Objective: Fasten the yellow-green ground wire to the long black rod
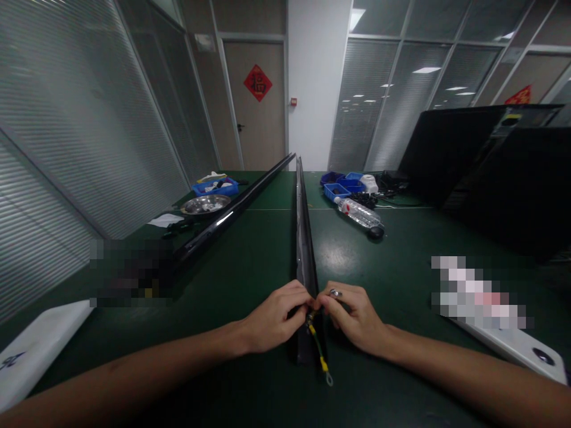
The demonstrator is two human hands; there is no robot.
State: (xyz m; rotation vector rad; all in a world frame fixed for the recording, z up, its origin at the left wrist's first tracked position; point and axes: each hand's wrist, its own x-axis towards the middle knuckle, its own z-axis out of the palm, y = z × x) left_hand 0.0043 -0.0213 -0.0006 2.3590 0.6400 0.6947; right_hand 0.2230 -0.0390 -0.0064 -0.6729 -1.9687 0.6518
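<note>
A long dark metal rail (305, 238) runs away from me along the table's middle. At its near end my left hand (283, 312) and my right hand (354, 315) meet, with thumbs and fingers pinched together. Between the fingertips is one end of a short green-and-yellow wire (318, 342). Its other end hangs free toward me and carries a ring terminal (329, 378) with a yellow sleeve. Both hands seem closed on the wire's upper end; the exact grip and any small fastener there are hidden by the fingers. My right hand wears a ring.
A second dark rail (232, 209) lies to the left, beside a metal bowl (206, 204) and a blue tray (216, 188). On the right are blue bins (339, 189), a plastic bottle (360, 215), a white device (508, 342) and black monitors (504, 178). A white object (49, 339) sits front left.
</note>
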